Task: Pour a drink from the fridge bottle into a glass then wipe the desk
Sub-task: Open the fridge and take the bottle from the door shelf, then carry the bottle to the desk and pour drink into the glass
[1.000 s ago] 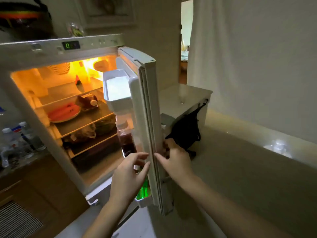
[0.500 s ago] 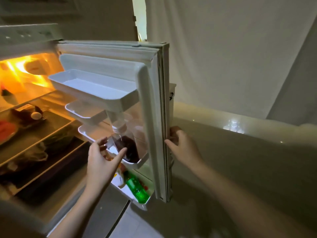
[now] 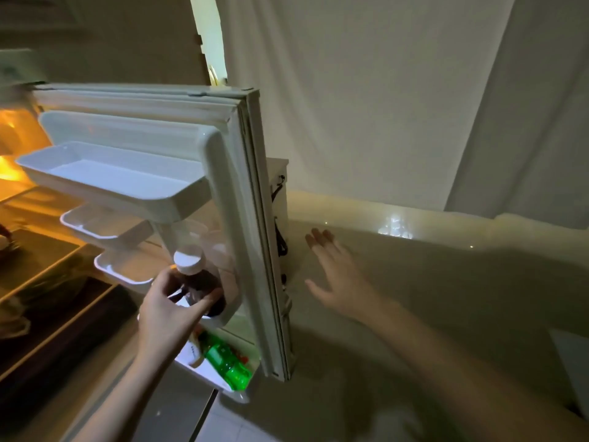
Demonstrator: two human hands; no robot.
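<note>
The white fridge door [image 3: 251, 237] stands wide open, its inner shelves facing me. A clear bottle of dark drink with a white cap [image 3: 199, 279] sits in a middle door shelf. My left hand [image 3: 172, 309] is wrapped around the bottle's shoulder, fingers and thumb closed on it. To the right of the door's edge my right hand [image 3: 338, 275] hovers with fingers spread, touching nothing. No glass is in view.
A green bottle [image 3: 226, 365] lies in the bottom door shelf. The top door tray [image 3: 105, 180] holds nothing. The lit fridge interior [image 3: 38, 260] with shelves is at left. A pale wall [image 3: 366, 100] and a floor ledge [image 3: 414, 231] are at right.
My left hand has closed on the dark drink bottle. My right hand has let go of the door's edge and moved off to the right, fingers spread.
</note>
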